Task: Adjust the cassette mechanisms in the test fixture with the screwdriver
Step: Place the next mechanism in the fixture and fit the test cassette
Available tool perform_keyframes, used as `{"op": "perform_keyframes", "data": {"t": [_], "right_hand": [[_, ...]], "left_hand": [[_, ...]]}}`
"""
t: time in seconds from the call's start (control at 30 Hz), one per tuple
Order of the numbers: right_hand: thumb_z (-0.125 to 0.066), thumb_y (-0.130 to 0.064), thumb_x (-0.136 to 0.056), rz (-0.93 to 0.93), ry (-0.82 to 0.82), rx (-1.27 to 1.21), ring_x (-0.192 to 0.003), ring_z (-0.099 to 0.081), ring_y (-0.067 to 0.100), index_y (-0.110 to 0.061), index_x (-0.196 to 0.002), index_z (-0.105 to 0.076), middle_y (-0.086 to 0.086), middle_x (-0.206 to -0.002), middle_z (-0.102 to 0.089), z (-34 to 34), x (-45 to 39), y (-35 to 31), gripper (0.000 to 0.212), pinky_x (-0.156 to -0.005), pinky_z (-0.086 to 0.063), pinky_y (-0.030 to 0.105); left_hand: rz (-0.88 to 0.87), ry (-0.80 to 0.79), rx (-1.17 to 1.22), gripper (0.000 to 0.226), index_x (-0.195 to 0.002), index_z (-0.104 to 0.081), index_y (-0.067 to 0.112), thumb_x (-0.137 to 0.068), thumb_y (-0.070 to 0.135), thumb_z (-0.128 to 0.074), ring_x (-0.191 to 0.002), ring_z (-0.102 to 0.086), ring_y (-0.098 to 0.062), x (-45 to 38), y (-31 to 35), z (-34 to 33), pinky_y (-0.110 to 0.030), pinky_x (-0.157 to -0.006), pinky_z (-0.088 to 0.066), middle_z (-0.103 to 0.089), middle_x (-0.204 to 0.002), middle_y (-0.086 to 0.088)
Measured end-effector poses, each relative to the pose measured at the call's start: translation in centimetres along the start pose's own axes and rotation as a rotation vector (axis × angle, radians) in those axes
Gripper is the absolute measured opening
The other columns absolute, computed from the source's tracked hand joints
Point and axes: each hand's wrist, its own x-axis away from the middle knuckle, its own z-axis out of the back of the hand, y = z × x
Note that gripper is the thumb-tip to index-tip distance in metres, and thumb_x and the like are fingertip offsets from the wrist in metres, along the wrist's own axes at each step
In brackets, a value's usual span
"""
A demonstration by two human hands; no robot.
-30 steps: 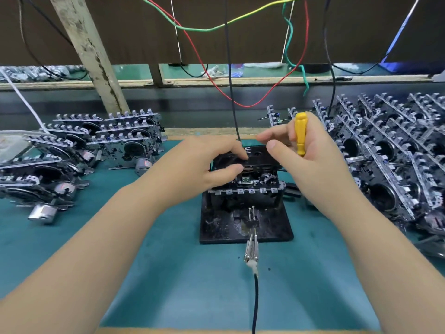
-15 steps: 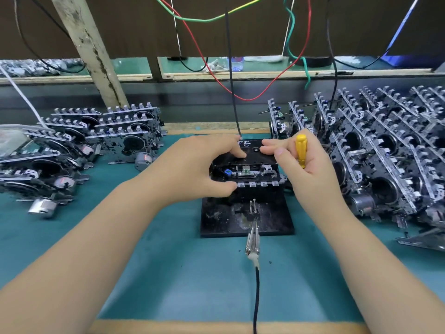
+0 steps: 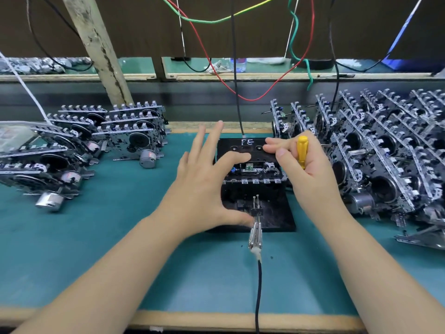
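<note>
Head view: test fixture [image 3: 272, 218] centre of bench, cassette mechanism [image 3: 255, 173] seated in it, black cassette [image 3: 245, 150] marked PE on top. Judgement: seat cassette flat before bringing tip in. Left hand [image 3: 204, 186] fingers spread, grips nothing, index on cassette, thumb by probe clip [image 3: 255, 233]. Right hand [image 3: 305, 174] curled round yellow screwdriver [image 3: 302, 151], forefingers pressing cassette edge. No containers; loose mechanism piles both sides

The screwdriver [image 3: 302, 153] shaft and tip are hidden inside the right hand [image 3: 310, 179]. The left side of the test fixture [image 3: 272, 213] is covered by the left hand [image 3: 204, 186]. Stacked mechanisms [image 3: 409, 150] at 3 o'clock are cut off by the picture's edge. Overhead wires [image 3: 240, 18] are cut off at 12 o'clock.
</note>
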Motion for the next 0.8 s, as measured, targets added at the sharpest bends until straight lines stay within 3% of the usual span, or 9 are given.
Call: {"op": "perform_keyframes", "data": {"t": [0.17,0.23,0.3,0.33,0.43,0.53,0.57,0.7,0.8], "right_hand": [[-0.054,-0.018,-0.097,0.041,0.004,0.033,-0.122,-0.062,0.004,0.002,-0.096,-0.054,-0.018,-0.108,-0.073,0.0,0.1,0.5,0.021,-0.103,-0.045,0.03],[-0.054,-0.017,-0.097,0.043,0.003,0.031,-0.124,-0.061,0.005,0.003,-0.094,-0.051,-0.016,-0.108,-0.074,0.1,0.0,0.8,0.021,-0.104,-0.045,0.032],[-0.054,-0.016,-0.097,0.037,0.002,0.032,-0.125,-0.061,0.005,0.006,-0.094,-0.048,-0.015,-0.108,-0.074,0.2,0.1,0.7,0.023,-0.105,-0.045,0.034],[-0.054,-0.015,-0.097,0.026,0.0,0.034,-0.125,-0.061,0.005,0.006,-0.094,-0.047,-0.014,-0.109,-0.074,0.2,0.1,0.7,0.022,-0.105,-0.045,0.034],[-0.057,-0.01,-0.099,-0.01,-0.031,0.04,-0.125,-0.06,0.006,-0.005,-0.094,-0.053,-0.01,-0.113,-0.074,0.5,0.3,0.1,0.008,-0.107,-0.045,0.038],[-0.061,-0.016,-0.096,-0.003,-0.037,0.085,-0.126,-0.058,0.002,-0.037,-0.089,-0.053,-0.012,-0.119,-0.072,0.5,1.4,-0.9,0.024,-0.102,-0.044,0.033],[-0.061,-0.018,-0.094,0.013,-0.017,0.107,-0.125,-0.059,0.001,-0.041,-0.089,-0.055,-0.014,-0.12,-0.071,0.5,1.9,-1.0,0.024,-0.1,-0.044,0.03],[-0.069,0.0,-0.089,-0.004,-0.008,0.144,-0.11,-0.065,-0.004,-0.042,-0.085,-0.066,-0.017,-0.117,-0.073,0.3,2.3,-0.4,0.043,-0.095,-0.047,0.024],[-0.065,0.008,-0.089,-0.097,-0.042,0.06,-0.109,-0.066,-0.005,-0.024,-0.075,-0.058,-0.013,-0.111,-0.076,0.3,1.5,-0.3,0.035,-0.103,-0.045,0.035]], "left_hand": [[0.157,0.187,0.286,0.066,-0.12,-0.051,0.045,-0.067,0.042,-0.09,-0.155,0.004,-0.015,-0.3,0.6,-2.7,-0.058,-0.117,-0.026,0.004,-0.167,0.013],[0.169,0.199,0.414,0.066,-0.117,-0.051,0.052,-0.067,0.038,-0.091,-0.152,-0.006,-0.003,-0.2,0.4,-3.3,-0.039,-0.115,-0.031,0.0,-0.165,0.021],[0.15,0.218,0.458,0.065,-0.116,-0.051,0.056,-0.067,0.037,-0.09,-0.144,-0.014,0.01,-0.1,0.3,-3.6,-0.016,-0.104,-0.028,-0.005,-0.164,0.024],[0.143,0.228,0.455,0.065,-0.115,-0.052,0.056,-0.067,0.037,-0.09,-0.143,-0.016,0.012,-0.1,0.3,-3.7,-0.012,-0.101,-0.025,-0.007,-0.164,0.024],[0.129,0.265,0.46,0.063,-0.113,-0.054,0.055,-0.066,0.032,-0.09,-0.148,-0.018,0.005,0.1,0.2,-4.1,-0.01,-0.103,-0.024,-0.009,-0.163,0.025],[0.11,0.298,0.472,0.063,-0.113,-0.054,0.056,-0.065,0.037,-0.089,-0.147,-0.025,0.002,0.5,0.1,-4.8,-0.011,-0.104,-0.027,-0.007,-0.16,0.033],[0.097,0.316,0.479,0.061,-0.113,-0.054,0.057,-0.064,0.041,-0.087,-0.146,-0.027,0.002,0.5,0.0,-5.0,-0.015,-0.105,-0.03,-0.007,-0.16,0.034],[0.069,0.348,0.502,0.06,-0.118,-0.057,0.056,-0.064,0.053,-0.085,-0.145,-0.033,-0.006,-0.1,-0.7,-5.1,-0.038,-0.11,-0.043,-0.007,-0.16,0.032],[0.055,0.338,0.511,0.06,-0.119,-0.056,0.058,-0.066,0.054,-0.085,-0.147,-0.031,-0.009,-0.5,-0.7,-4.7,-0.041,-0.112,-0.042,-0.007,-0.159,0.034]]}}
